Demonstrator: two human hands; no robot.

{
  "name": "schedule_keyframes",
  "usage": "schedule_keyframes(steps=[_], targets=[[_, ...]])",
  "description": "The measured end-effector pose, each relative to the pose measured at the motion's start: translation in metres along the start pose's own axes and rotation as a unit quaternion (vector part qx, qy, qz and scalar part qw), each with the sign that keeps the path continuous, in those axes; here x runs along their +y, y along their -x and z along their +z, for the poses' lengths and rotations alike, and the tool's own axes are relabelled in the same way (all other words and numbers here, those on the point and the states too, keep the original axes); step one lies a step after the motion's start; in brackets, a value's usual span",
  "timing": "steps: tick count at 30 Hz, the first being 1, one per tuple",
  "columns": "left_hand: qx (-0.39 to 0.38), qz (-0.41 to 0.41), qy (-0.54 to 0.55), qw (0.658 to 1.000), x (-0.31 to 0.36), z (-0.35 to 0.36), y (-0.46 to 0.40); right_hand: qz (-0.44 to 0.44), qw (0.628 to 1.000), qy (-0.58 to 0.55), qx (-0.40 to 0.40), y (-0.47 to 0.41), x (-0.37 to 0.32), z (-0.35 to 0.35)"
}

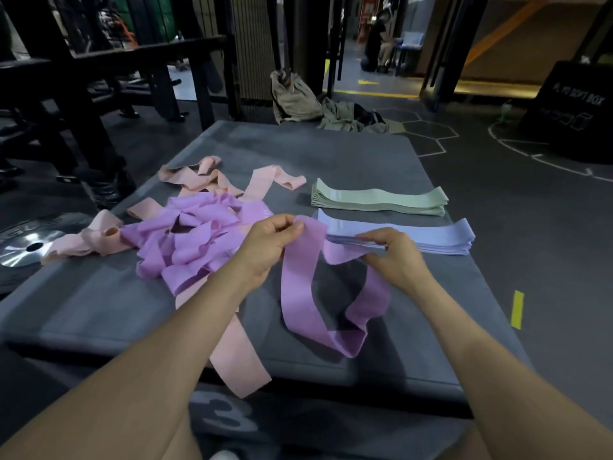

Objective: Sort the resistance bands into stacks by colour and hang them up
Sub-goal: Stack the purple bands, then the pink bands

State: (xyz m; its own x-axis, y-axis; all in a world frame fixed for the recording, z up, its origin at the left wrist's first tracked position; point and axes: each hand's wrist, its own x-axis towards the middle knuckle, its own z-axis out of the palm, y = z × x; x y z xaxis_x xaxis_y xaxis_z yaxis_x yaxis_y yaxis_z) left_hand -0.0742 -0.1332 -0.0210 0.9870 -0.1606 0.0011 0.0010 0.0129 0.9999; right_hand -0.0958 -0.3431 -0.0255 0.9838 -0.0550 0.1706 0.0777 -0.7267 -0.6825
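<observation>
STEP: flattening one purple band [300,287] | GRIP: left hand [265,247] and right hand [394,257] each pinched on it, loop sagging below onto mat [331,154] | ADVICE: pull taut, align edges, then lay beside blue stack [414,237] just beyond right grip | LEFT OF GRIP: unsorted purple-pink heap [189,240]

Dim indoor light overall, brightest through the far doorway [391,44]. Glare glints off the metal weight plate [23,247]. Soft shadows lie under the bands. Edges bend from wide-angle distortion; the forearms are slightly blurred.
</observation>
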Motion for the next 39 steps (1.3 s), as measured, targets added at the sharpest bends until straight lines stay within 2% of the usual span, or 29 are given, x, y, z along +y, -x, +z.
schedule_keyframes(steps=[3,5,10,12,15,19,20,22,24,26,31,35,39], targets=[[-0.013,0.021,-0.005,1.000,0.001,0.004,0.002,-0.084,0.994,-0.061,-0.045,0.007,-0.021,0.002],[-0.013,0.032,-0.003,0.999,0.001,0.007,0.002,-0.107,0.986,-0.113,-0.065,0.013,-0.036,0.004],[0.013,0.078,-0.047,0.996,0.001,0.008,-0.001,-0.092,0.957,-0.242,-0.131,0.018,-0.050,0.005],[0.018,0.098,-0.088,0.991,0.000,0.006,-0.003,-0.081,0.947,-0.283,-0.128,0.015,-0.050,0.006],[0.027,0.126,-0.146,0.981,0.000,0.007,-0.003,-0.067,0.968,-0.239,-0.035,0.008,-0.047,0.014],[0.147,0.189,-0.237,0.941,-0.002,0.012,-0.001,-0.026,0.970,-0.240,0.022,0.002,-0.049,0.022],[0.137,0.199,-0.226,0.944,-0.002,0.013,0.001,-0.020,0.965,-0.262,0.027,0.002,-0.051,0.022],[0.066,0.189,-0.176,0.964,-0.001,0.015,0.005,-0.034,0.957,-0.289,0.005,0.002,-0.054,0.024],[0.028,0.173,-0.178,0.968,-0.001,0.014,0.007,-0.085,0.964,-0.249,-0.047,0.003,-0.056,0.026],[0.026,0.177,-0.167,0.970,-0.001,0.008,0.005,-0.122,0.970,-0.199,-0.068,0.003,-0.058,0.027],[0.038,0.177,-0.162,0.970,-0.003,-0.003,0.000,-0.117,0.975,-0.185,0.047,-0.003,-0.062,0.026],[0.063,0.185,-0.144,0.970,-0.001,0.000,0.000,-0.114,0.983,-0.141,0.043,-0.005,-0.065,0.031],[0.059,0.159,-0.058,0.984,0.004,0.007,0.004,-0.081,0.978,-0.167,0.092,-0.005,-0.068,0.023]])
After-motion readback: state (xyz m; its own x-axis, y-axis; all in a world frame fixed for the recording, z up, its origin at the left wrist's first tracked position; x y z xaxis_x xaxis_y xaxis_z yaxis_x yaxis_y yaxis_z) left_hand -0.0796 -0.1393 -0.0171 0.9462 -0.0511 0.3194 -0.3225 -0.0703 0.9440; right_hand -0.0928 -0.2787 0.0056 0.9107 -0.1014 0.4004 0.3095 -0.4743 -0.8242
